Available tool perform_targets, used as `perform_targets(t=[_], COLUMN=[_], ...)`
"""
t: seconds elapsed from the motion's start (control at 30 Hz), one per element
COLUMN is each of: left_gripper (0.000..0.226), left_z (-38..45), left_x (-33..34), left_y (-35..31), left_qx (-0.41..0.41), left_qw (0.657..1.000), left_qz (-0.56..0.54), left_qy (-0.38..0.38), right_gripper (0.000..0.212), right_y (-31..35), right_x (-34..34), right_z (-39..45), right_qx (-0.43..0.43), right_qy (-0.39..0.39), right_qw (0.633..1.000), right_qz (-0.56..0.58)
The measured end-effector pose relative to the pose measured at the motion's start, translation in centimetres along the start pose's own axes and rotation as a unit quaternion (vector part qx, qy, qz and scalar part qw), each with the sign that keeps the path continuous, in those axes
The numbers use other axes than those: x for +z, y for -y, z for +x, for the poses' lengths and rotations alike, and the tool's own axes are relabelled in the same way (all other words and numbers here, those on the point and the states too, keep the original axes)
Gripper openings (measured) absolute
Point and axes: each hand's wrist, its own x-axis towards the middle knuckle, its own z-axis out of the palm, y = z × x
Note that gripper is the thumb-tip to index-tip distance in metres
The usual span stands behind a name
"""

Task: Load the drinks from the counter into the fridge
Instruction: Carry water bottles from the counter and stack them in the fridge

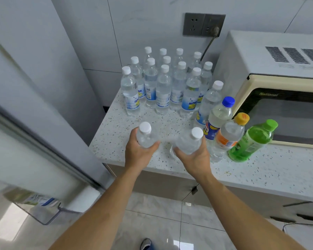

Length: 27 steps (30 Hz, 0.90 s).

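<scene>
Two clear plastic water bottles with white caps were gripped, one in the left hand (140,152) and one in the right hand (193,157), fingers curled round each. Beyond both hands a cluster of white-capped clear bottles (163,83) waited on the speckled counter (260,170). Most loading seemed left; the open fridge door (34,159) stood left of the left hand.

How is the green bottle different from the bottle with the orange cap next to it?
The green bottle has green contents and a green cap; the orange-capped bottle holds clear liquid and carries an orange label. The green bottle stands nearest the microwave, with the orange-capped bottle on its other side. Both stand upright on the counter, untouched by either hand.
</scene>
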Motion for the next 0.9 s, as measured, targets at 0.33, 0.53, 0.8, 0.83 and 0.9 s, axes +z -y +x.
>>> perform_targets(t=[0.33, 0.53, 0.8, 0.83, 0.9], left_gripper=[0.053, 0.044, 0.051, 0.052, 0.053], left_z=[-8.7, -17.3, -27.2, -28.1, -30.0], left_x=[-3.7, -6.8, -15.6, -17.1, -20.3], left_y=[0.9, 2.3, 7.4, 8.0, 9.1], left_qx=[-0.023, -0.057, -0.127, -0.137, -0.147], left_qw=[0.998, 0.993, 0.961, 0.954, 0.938], left_qz=[-0.059, -0.079, -0.098, -0.108, -0.128], left_qy=[0.002, -0.062, -0.226, -0.245, -0.287], right_gripper=[0.065, 0.051, 0.049, 0.050, 0.055], right_y=[-0.3, -1.3, 0.0, 0.4, 1.5], right_x=[-1.6, -1.0, 5.8, 6.9, 9.2], right_z=[-5.4, -10.6, -20.3, -21.5, -24.3], right_qx=[-0.030, -0.015, -0.033, -0.042, -0.066], right_qy=[0.096, 0.191, 0.342, 0.359, 0.392], right_qw=[0.995, 0.981, 0.939, 0.932, 0.917], right_qz=[-0.008, 0.027, 0.024, 0.025, 0.029])
